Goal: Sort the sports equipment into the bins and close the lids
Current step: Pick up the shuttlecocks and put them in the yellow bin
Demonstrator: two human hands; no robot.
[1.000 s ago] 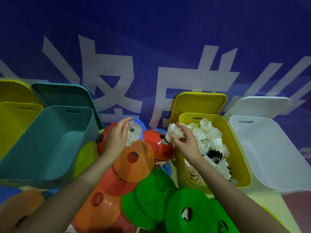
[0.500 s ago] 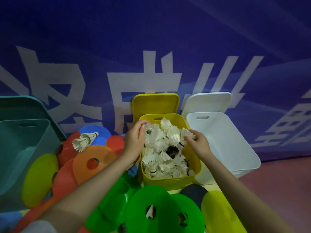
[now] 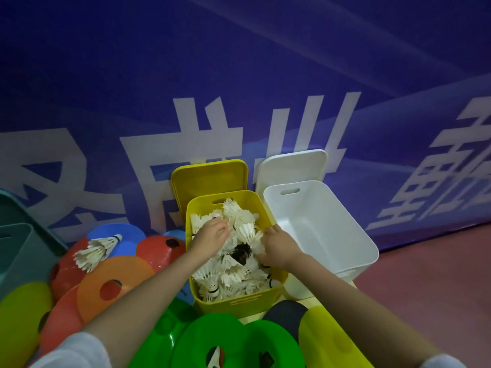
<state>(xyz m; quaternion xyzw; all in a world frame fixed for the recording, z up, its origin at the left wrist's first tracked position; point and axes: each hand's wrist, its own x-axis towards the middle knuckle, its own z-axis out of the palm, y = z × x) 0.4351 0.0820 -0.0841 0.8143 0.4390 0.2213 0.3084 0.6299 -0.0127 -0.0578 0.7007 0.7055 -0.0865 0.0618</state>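
Observation:
A yellow bin (image 3: 233,301) in the middle holds several white shuttlecocks (image 3: 244,224) and one black one (image 3: 241,254). Both hands are inside it. My left hand (image 3: 211,235) lies palm down on the pile at the bin's left side, fingers loosely bent. On the right side my right hand (image 3: 277,245) presses into the feathers with its fingers spread. I cannot tell whether either hand holds a shuttlecock. A stack of white shuttlecocks (image 3: 97,251) lies on the flat discs to the left.
An empty white bin (image 3: 350,235) stands right of the yellow one. A yellow lid (image 3: 210,176) and a white lid (image 3: 292,163) lean on the blue wall behind. A teal bin (image 3: 16,251) is at far left. Orange (image 3: 117,277), red, blue, green (image 3: 210,338) and yellow discs cover the floor.
Both hands carried shuttlecocks over the yellow bin and have dropped lower into the pile. My view has swung right, toward the yellow and white bins.

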